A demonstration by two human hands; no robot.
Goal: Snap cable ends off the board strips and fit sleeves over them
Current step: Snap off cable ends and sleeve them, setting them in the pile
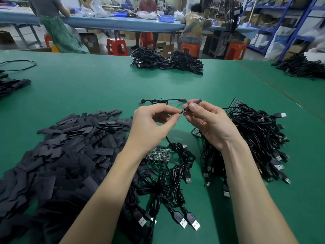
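Note:
My left hand (152, 124) pinches the end of a black cable (168, 139) that runs down to a green board strip (158, 153) lying among USB cables. My right hand (207, 120) pinches a black sleeve (197, 103) and holds it against that cable end, where the fingertips of both hands meet above the green table (88, 88). A wide heap of flat black sleeves (70, 147) covers the table to the left. A big tangle of black USB cables with board strips (255, 138) lies to the right.
One finished cable (161, 101) lies just beyond my hands. Bundles of black cables (165, 61) sit at the table's far edge, with more at the far right (302, 66) and left (12, 85). People work at a blue bench behind, among red stools (117, 46).

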